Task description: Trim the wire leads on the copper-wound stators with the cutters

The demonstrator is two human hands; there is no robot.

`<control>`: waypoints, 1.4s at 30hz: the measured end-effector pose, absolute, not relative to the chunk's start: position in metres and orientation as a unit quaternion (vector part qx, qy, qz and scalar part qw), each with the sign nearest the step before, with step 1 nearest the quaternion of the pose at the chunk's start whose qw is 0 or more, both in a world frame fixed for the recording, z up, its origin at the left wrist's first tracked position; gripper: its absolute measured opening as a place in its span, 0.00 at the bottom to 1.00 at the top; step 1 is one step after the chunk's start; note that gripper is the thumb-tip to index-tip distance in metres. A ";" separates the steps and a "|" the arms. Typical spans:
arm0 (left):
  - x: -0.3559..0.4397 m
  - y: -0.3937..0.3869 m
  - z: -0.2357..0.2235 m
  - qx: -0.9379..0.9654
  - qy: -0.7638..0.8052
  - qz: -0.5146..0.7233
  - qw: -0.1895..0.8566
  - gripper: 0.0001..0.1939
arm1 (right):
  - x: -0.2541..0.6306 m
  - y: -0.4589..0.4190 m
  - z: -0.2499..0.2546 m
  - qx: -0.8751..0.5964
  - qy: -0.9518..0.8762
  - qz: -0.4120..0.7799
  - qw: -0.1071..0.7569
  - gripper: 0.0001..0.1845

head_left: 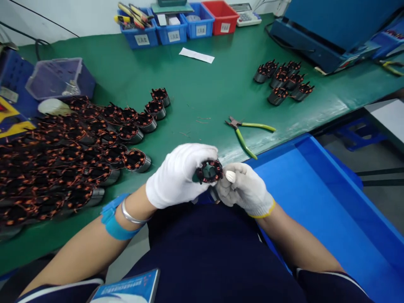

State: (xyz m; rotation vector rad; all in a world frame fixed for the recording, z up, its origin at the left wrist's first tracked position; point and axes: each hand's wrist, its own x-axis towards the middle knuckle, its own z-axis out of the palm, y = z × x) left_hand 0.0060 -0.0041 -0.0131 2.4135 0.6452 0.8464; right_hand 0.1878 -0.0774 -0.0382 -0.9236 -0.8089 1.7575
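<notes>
My left hand (183, 174), in a white glove, is closed around a motor stator (211, 179) with a black ring and copper windings. It is held in front of my body with its open end towards me. My right hand (244, 185), in a greyish-white glove with a yellow cuff, is beside the stator's right side. Its thumb and fingers are pinched together at the rim; what lies between them is too small to make out. Green-handled cutting pliers (241, 130) lie with handles apart on the table just beyond my hands.
Many similar stators (94, 139) crowd the left of the green table (158, 63); several more (284, 78) stand at the back right. Bins (170, 31) and a calculator (246, 16) line the wall. A blue tray (315, 202) sits at my right, below a blue machine (328, 33).
</notes>
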 end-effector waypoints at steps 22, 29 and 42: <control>0.007 0.014 -0.019 0.838 0.503 0.152 0.149 0.26 | 0.289 -0.023 -0.024 -0.681 -0.715 -0.008 0.160 0.45; 0.010 0.016 -0.019 0.828 0.499 0.170 0.194 0.16 | 0.307 -0.015 -0.034 -0.682 -0.732 -0.017 0.003 0.53; 0.012 0.024 -0.025 0.825 0.514 0.160 0.172 0.07 | 0.262 0.006 -0.023 -0.740 -0.668 -0.072 -0.023 0.22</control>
